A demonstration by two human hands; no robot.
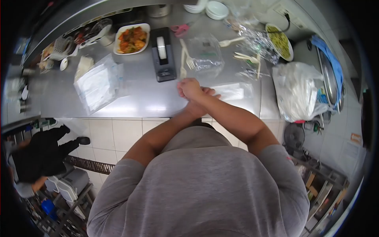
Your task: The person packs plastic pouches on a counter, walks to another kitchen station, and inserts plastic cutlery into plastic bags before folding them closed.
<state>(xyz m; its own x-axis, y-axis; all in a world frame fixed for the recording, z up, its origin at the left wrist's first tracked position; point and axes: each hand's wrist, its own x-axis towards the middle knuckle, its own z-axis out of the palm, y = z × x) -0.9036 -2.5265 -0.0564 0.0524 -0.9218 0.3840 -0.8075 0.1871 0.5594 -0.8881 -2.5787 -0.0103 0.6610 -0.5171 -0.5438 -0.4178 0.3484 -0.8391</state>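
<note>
My wrists cross at the front edge of the steel table (136,104), the right forearm lying over the left. My right hand (190,88) has its fingers curled in, and nothing shows in it. Just beyond it lie pale wooden forks (183,71) and the black tape dispenser (164,55). Partly covered by the right forearm, my left hand (212,92) shows a few fingertips, slightly apart and holding nothing visible. Beside those fingertips is a clear packet with a white sheet (236,91). A clear plastic bag (205,49) lies behind the hands.
Left are a stack of white packets (96,85) and a white dish of red-orange food (133,38). Pink scissors (181,29), crumpled clear wrap (256,43), a dish of green food (279,41) and a white plastic bag (298,91) surround the right. A person in black (39,154) is at left.
</note>
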